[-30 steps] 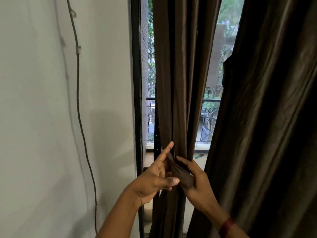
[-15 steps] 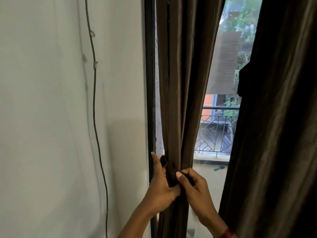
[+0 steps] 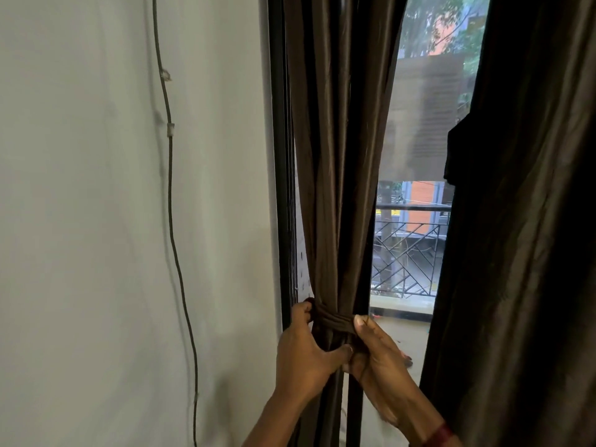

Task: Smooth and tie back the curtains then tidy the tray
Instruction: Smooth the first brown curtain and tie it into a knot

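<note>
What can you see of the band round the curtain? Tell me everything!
The tie band is a dark brown strip of cloth, matching the gathered left curtain. It wraps round the curtain in several folds, pinching it into a narrow waist beside the window frame. The left hand grips its left end; the right hand pinches its right side. Any knot is hidden.
</note>
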